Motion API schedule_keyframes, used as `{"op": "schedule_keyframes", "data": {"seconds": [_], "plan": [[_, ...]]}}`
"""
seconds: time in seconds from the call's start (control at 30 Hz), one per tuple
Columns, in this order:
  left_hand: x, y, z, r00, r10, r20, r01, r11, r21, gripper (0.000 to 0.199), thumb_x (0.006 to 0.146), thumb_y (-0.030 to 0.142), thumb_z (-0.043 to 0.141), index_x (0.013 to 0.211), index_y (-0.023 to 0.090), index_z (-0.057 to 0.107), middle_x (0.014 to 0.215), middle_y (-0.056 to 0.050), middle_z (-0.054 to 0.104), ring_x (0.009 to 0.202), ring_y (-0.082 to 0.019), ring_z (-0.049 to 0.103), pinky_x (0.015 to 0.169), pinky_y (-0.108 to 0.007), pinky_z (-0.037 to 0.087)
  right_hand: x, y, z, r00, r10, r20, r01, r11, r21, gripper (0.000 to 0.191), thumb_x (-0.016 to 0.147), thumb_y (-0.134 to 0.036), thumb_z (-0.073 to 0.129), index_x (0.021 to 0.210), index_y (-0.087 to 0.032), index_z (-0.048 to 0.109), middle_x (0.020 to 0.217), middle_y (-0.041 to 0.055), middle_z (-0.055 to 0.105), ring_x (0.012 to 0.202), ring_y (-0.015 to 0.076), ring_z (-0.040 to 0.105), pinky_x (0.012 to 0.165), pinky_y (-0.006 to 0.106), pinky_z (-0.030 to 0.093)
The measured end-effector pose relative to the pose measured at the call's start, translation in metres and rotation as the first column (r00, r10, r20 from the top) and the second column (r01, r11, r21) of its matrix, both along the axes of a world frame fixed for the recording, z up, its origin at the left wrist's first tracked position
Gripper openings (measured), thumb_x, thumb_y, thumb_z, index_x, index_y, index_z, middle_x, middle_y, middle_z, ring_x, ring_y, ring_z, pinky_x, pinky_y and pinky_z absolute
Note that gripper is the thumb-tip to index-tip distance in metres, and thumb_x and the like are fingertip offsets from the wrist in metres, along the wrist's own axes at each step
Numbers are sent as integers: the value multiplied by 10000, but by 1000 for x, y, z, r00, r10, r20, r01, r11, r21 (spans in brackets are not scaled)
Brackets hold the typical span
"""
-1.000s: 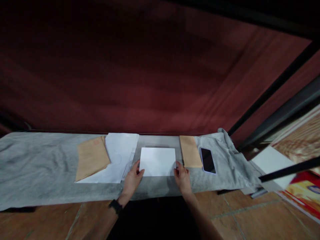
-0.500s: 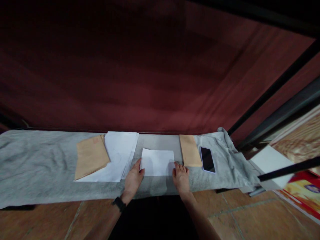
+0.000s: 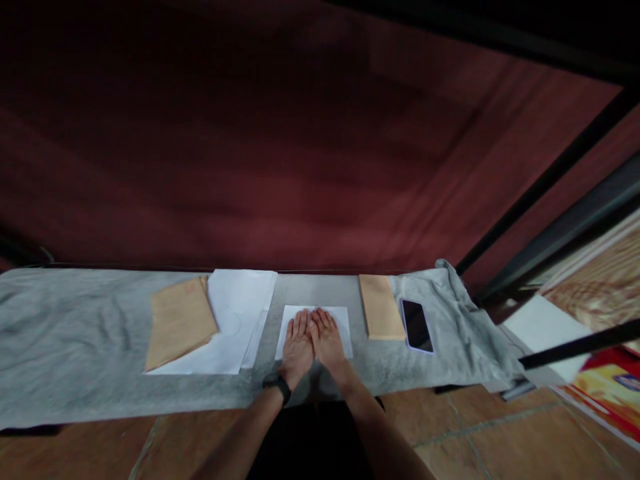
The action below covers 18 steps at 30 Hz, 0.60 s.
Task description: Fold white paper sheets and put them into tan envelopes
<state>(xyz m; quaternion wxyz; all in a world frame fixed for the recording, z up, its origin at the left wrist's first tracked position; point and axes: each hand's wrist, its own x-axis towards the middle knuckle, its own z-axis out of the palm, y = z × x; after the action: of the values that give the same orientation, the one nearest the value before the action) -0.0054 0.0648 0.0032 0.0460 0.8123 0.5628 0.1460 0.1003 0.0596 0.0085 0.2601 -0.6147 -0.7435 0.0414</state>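
Observation:
A white sheet of paper (image 3: 344, 321), apparently folded, lies flat in front of me on the grey cloth. My left hand (image 3: 299, 343) presses flat on its middle with the fingers stretched out. Beside it and touching it, my right hand (image 3: 326, 339) lies flat on the same paper, fingers extended. Both palms hide the centre of the sheet. To the left, larger white sheets (image 3: 235, 327) are stacked, partly covered by brown envelopes (image 3: 181, 320). On the right rests another brown envelope (image 3: 383, 310).
A phone (image 3: 417, 325) with a pale edge lies right of the single envelope. The grey cloth (image 3: 75, 347) covers a long narrow bench against a dark red surface (image 3: 250, 167). Black bars (image 3: 580, 343) and a red printed box (image 3: 610, 387) stand at the right.
My hands have moved inward from the paper's left and right edges to its middle, where they now lie flat side by side. The view has shifted slightly.

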Motion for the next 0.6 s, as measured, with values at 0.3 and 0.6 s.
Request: {"op": "schedule_keyframes", "data": {"seconds": [0.3,0.6], "plan": [[-16,1,0,981,195,6,-195,980,30,597,974,276,300,1504,8,359,1579,-206,341,1502,-289,247,1219,-491,204,30,-2,-13,978,-197,74,201,979,-43,502,1039,-334,379,1494,-127,427,1562,164,377,1464,280,336,1191,497,265],[-31,-10,-7,957,287,33,-288,950,119,611,983,322,308,1501,2,361,1547,-230,386,1462,-312,338,1201,-513,245,51,-19,-20,941,-330,76,328,944,37,578,1042,-394,328,1511,-61,377,1552,210,373,1432,310,384,1168,500,287]]}}
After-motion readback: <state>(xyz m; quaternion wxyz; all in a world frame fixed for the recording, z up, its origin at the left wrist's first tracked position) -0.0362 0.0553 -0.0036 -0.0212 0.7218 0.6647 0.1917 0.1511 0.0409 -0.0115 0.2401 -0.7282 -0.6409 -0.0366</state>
